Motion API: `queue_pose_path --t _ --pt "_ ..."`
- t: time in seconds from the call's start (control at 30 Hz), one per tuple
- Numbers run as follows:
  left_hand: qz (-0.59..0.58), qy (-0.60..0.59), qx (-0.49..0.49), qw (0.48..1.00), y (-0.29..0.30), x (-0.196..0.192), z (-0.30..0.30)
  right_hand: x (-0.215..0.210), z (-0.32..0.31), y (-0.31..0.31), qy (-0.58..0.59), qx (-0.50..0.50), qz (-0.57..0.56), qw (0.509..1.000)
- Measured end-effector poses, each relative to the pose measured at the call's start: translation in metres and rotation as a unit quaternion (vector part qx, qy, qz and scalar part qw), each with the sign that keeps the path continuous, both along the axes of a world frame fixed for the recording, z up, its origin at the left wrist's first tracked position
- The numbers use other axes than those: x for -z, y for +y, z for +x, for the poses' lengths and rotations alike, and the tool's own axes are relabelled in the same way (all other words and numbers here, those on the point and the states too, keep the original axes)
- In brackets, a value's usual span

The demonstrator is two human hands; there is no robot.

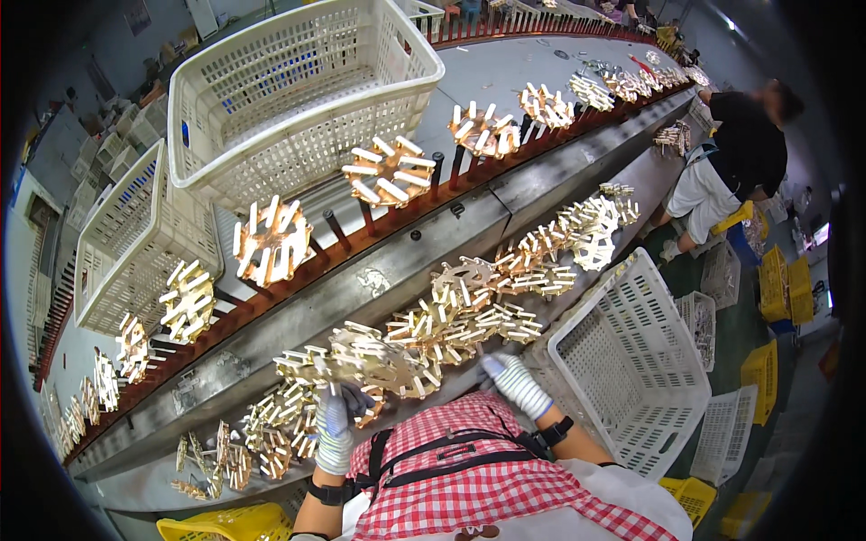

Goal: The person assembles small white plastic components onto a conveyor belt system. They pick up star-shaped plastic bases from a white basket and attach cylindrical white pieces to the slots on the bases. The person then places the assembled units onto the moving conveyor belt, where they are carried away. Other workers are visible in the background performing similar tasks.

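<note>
My left hand (336, 422), in a striped glove with greyish fingers, is closed at the near edge of a round brass-coloured metal piece (401, 368) with short pale rods around it. Part of its grip is hidden. My right hand (517, 383), gloved alike, is at the pile's near side, right of that piece. Its fingers point left, slightly apart, and no held thing shows in them. Many similar rodded pieces (465, 326) lie heaped in a long row along the metal ledge before me.
Rodded discs (388, 171) sit on upright pegs along a rack (368, 236) beyond the ledge. A large white crate (307, 149) stands behind it, with another white crate (135, 252) left. An open white crate (631, 361) is at my right. Another person (735, 153) is further right.
</note>
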State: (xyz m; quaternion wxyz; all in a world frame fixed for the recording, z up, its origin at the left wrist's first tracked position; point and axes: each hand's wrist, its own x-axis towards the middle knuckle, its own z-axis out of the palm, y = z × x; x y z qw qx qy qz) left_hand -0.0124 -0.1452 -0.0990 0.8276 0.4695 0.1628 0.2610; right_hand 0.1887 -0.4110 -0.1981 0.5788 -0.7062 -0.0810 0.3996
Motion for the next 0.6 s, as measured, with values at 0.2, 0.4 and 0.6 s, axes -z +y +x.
queue_pose_path --t 0.2,0.4,0.6 --pt "0.203 0.167 0.124 0.957 -0.012 0.044 -0.014 -0.066 -0.031 0.065 0.489 0.014 0.231 0.841" --pt "0.254 0.180 0.249 0.917 0.000 0.004 -0.016 -0.051 -0.036 0.076 0.472 0.086 0.284 0.830" --pt "0.111 0.165 0.206 0.958 0.021 0.081 -0.056 -0.046 -0.019 0.088 0.243 0.159 0.247 0.925"
